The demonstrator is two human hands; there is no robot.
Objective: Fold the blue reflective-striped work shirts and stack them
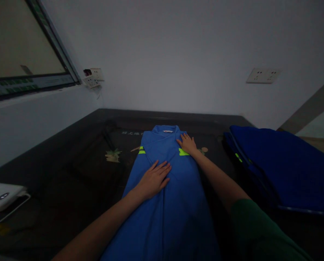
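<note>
A blue work jacket (pixel 183 188) with yellow-green strips lies lengthwise on the dark table, folded narrow, its collar toward the wall. Flat on the middle of the cloth rests my left hand (pixel 156 178), fingers stretched out and holding nothing. My right hand (pixel 187 144) lies on the upper right edge, just above the right yellow-green strip, with its fingers spread. A small white label shows inside the collar. The lower end of the jacket runs out of view at the bottom.
Folded dark blue cloth (pixel 292 163) is piled at the right. A white device (pixel 5 195) with a cable sits at the left edge of the dark table (pixel 69 174). Sockets (pixel 263 75) are on the wall behind; a window frame (pixel 31 83) is at upper left.
</note>
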